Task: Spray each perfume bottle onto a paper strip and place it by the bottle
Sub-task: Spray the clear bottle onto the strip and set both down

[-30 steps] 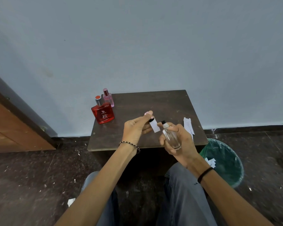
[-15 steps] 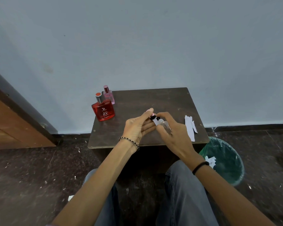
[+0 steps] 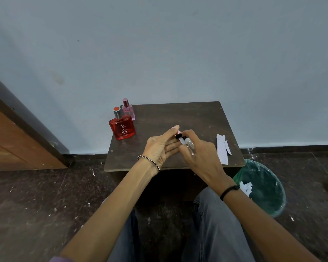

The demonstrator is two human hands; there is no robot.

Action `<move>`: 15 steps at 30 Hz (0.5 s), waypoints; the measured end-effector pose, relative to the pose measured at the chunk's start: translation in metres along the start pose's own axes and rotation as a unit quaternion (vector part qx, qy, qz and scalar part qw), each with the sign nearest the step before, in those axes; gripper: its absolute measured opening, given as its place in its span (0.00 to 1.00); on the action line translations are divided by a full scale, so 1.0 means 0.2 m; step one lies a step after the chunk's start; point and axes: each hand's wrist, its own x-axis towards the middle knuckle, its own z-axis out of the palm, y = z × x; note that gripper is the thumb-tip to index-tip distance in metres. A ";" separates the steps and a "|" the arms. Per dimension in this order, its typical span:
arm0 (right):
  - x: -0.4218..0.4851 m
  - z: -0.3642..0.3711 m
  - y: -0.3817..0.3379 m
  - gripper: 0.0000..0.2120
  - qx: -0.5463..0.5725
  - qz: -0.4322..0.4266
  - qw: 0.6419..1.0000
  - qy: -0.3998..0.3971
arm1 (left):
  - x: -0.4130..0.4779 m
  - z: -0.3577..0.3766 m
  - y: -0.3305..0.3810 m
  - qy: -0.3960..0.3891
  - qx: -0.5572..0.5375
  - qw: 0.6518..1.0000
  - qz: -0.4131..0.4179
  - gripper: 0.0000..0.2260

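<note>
My right hand (image 3: 199,154) grips a small clear glass perfume bottle (image 3: 190,146) above the table's middle, with its top pointing toward my left hand. My left hand (image 3: 162,146) holds a small black cap (image 3: 178,136) and a white paper strip (image 3: 182,140) right at the bottle's top. A red square perfume bottle (image 3: 122,127) stands at the table's left edge. Just behind it is a small pink bottle (image 3: 128,110). Loose white paper strips (image 3: 222,148) lie on the right side of the table.
The small dark wooden table (image 3: 197,114) stands against a pale wall. A green-lined waste bin (image 3: 263,186) with paper scraps sits on the floor at the right. A wooden door is at the left. My knees are below the table's front edge.
My hands have come together: the bottle, held apart and tilted a second ago, now meets the cap and strip in my left hand. The view shifted slightly.
</note>
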 end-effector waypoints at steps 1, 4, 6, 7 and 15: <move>0.00 0.00 0.00 0.12 0.006 0.005 1.000 0.002 | 0.00 0.00 0.00 -0.003 -0.002 1.000 0.001 0.16; -0.02 -0.01 0.01 0.13 0.027 0.020 0.999 0.004 | 0.00 0.00 0.00 -0.012 -0.005 1.000 0.007 0.16; -0.03 -0.04 0.00 0.15 0.041 0.036 0.998 0.009 | 0.01 0.00 0.00 -0.015 -0.007 1.000 0.008 0.16; -0.03 -0.05 0.00 0.15 0.053 0.045 0.997 0.014 | 0.01 0.00 0.01 -0.017 -0.007 1.000 0.008 0.17; -0.04 -0.10 -0.02 0.13 0.081 0.030 0.996 0.037 | 0.00 0.00 0.02 -0.046 0.037 0.998 0.019 0.17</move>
